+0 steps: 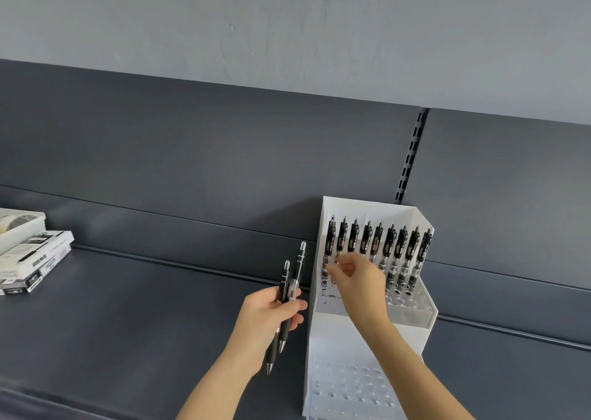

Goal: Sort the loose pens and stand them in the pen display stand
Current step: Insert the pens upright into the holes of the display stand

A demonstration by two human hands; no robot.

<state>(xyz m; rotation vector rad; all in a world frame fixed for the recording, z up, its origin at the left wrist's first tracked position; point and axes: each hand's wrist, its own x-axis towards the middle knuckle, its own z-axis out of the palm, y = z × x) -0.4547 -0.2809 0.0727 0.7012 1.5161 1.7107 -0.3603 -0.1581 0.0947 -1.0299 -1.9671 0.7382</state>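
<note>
- Here the left hand (268,314) grips two black retractable pens (289,295) together, fingers and thumb wrapped round their barrels, clicker ends up and tips pointing down towards the person.
- Both held pens are just left of the white tiered pen display stand (332,333), above the dark shelf (128,323) and not touching it.
- The right hand (355,279) reaches into the stand's top tier at the left end of the row, its fingers bent and bunched close against the lower barrels there; whether they pinch a pen cannot be told.
- A row of nine matching black pens (390,247) stands upright along the back of that top tier, clips facing forward.
- The holes in front of the row and those in the lower tier (351,384) hold nothing.
- The stand sits against the shelf's dark back panel, below a slotted upright (412,154).
- A stack of white boxes (32,259) lies at the far left of the shelf, well apart from the stand.
</note>
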